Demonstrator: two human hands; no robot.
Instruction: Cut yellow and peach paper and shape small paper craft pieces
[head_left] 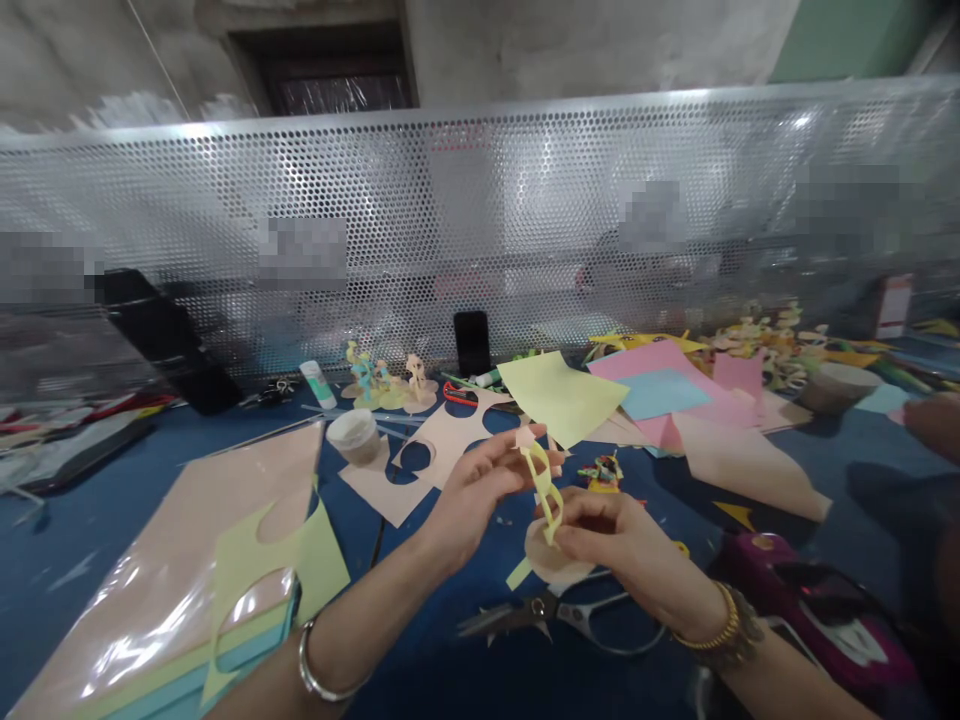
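Observation:
A curled yellow paper strip [550,492] stands between my two hands, looped and twisted, with a small pale piece at its top. My left hand [480,490] pinches its upper end between thumb and fingers. Lower down, my right hand [604,525] grips the strip near its base. A pale round paper disc [551,560] shows just under the strip, partly behind my right fingers; whether the two are joined I cannot tell. Scissors [540,608] with open blades lie below my hands, a few paper scraps on them. A short yellow-green strip [519,573] rests beside the disc.
Coloured sheets [566,395] and cut-out paper [457,430] cover the blue table. A white tub [354,437], glue stick [318,384] and small paper figures [386,380] stand at the back left. A purple case [817,610] sits right. Another person's hand [934,420] shows at the right edge.

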